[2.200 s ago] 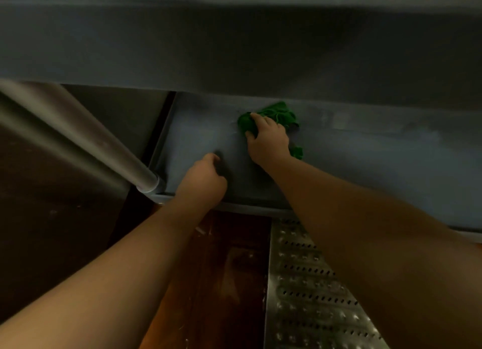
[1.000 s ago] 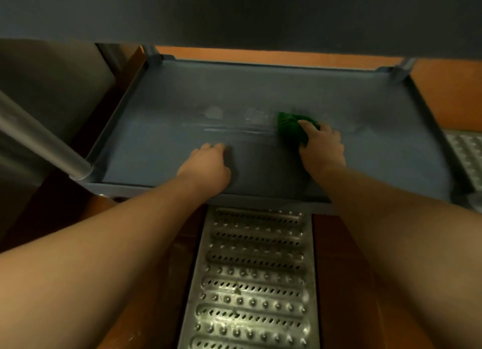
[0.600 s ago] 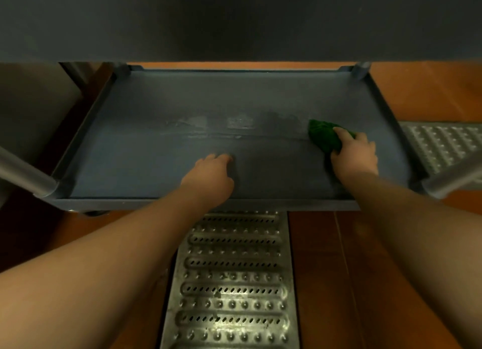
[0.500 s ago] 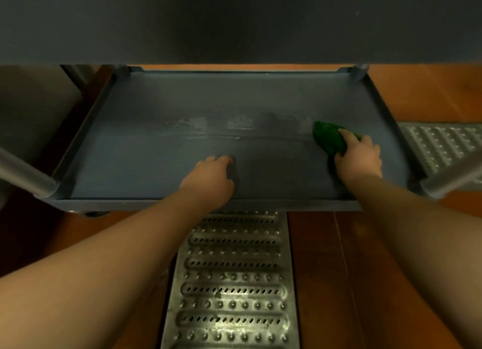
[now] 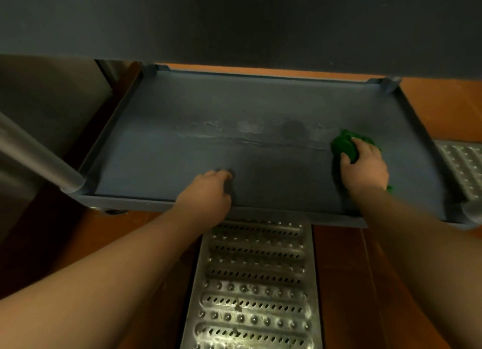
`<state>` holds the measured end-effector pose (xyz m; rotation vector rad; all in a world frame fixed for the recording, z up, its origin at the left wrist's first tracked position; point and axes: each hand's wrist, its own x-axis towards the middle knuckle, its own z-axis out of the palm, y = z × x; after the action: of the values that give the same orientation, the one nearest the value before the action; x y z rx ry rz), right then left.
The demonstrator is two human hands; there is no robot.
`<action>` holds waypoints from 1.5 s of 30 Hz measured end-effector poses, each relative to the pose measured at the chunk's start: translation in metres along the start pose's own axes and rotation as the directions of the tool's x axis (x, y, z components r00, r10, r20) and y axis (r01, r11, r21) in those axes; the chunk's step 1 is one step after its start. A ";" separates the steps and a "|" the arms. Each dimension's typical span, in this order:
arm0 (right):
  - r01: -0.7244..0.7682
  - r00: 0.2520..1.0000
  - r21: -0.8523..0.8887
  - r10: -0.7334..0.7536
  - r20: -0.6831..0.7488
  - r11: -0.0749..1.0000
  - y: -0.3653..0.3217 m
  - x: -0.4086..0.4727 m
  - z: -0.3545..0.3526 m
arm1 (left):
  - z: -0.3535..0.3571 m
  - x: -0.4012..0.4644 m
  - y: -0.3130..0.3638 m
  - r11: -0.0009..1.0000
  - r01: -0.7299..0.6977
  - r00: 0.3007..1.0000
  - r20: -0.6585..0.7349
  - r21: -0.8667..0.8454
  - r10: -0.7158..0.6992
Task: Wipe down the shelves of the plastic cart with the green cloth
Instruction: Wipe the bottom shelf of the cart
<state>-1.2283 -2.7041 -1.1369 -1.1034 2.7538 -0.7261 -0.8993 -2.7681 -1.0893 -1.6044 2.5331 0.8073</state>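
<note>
- Fingers [image 5: 347, 158] of the right hand [image 5: 365, 170] are curled tightly around the bunched green cloth [image 5: 343, 144], which is pressed onto the lower shelf [image 5: 182, 150] of the plastic cart, toward its right end.
- Fingers of the left hand [image 5: 206, 192] are loosely bent with nothing held; their tips are set on the shelf surface near its near rim, left of centre.
- Pale streaked residue [image 5: 234, 132] is seen across the middle of the shelf, left of the cloth.
- An upper shelf [image 5: 234, 22] is seen overhead, across the top of the view.
- A grey corner post [image 5: 39, 155] is seated at the near left corner.
- A perforated metal floor grate [image 5: 255, 283] is laid in the reddish floor, near side of the cart, between the two forearms.
</note>
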 end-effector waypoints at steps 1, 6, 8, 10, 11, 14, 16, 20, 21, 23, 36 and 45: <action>0.003 1.000 0.000 -0.003 0.005 1.000 -0.007 0.000 0.003 | -0.003 0.000 -0.003 1.000 -0.004 1.000 0.004 0.007 0.004; 0.043 0.997 0.019 -0.044 0.065 0.999 -0.048 0.000 0.025 | -0.024 0.006 -0.019 0.998 -0.036 0.999 0.007 0.049 0.036; 0.062 0.994 0.035 -0.065 0.090 0.997 -0.069 -0.001 0.036 | -0.031 0.008 -0.027 0.997 -0.039 0.999 0.013 0.062 0.038; 0.087 0.989 0.048 -0.092 0.114 0.995 -0.090 -0.005 0.047 | -0.035 0.009 -0.036 0.998 -0.028 0.999 0.034 0.062 0.026; 0.101 0.986 0.060 -0.108 0.128 0.993 -0.101 -0.007 0.052 | -0.038 0.010 -0.042 0.998 -0.023 0.999 0.038 0.061 0.021; 0.156 0.969 0.104 -0.173 0.178 0.982 -0.136 -0.014 0.068 | -0.046 0.010 -0.063 0.999 -0.002 1.000 0.008 0.043 0.002; 0.193 0.957 0.132 -0.216 0.194 0.972 -0.156 -0.019 0.078 | -0.050 0.009 -0.077 0.999 0.019 1.000 0.001 0.028 -0.019; 0.234 0.935 0.174 -0.270 0.230 0.957 -0.196 -0.029 0.099 | -0.055 0.005 -0.101 0.999 0.049 0.999 -0.022 0.002 -0.049; 0.245 0.930 0.172 -0.282 0.237 0.954 -0.206 -0.032 0.104 | -0.056 0.004 -0.106 0.999 0.051 0.998 -0.027 -0.008 -0.052; 0.274 0.919 0.170 -0.310 0.245 0.947 -0.224 -0.038 0.114 | -0.060 0.002 -0.116 0.998 0.054 0.997 -0.046 -0.028 -0.055; 0.393 0.769 0.382 -0.527 0.363 0.836 -0.348 -0.106 0.159 | -0.074 -0.002 -0.171 0.968 0.172 0.979 -0.080 -0.184 -0.189; 0.352 0.753 0.615 -0.603 0.262 0.706 -0.331 -0.123 0.131 | -0.065 0.010 -0.140 0.921 0.096 0.949 -0.245 -0.379 -0.200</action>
<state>-0.8966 -2.8810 -1.1119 -1.6230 1.7000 -1.0452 -0.7696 -2.8517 -1.0930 -2.1357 2.5015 1.1622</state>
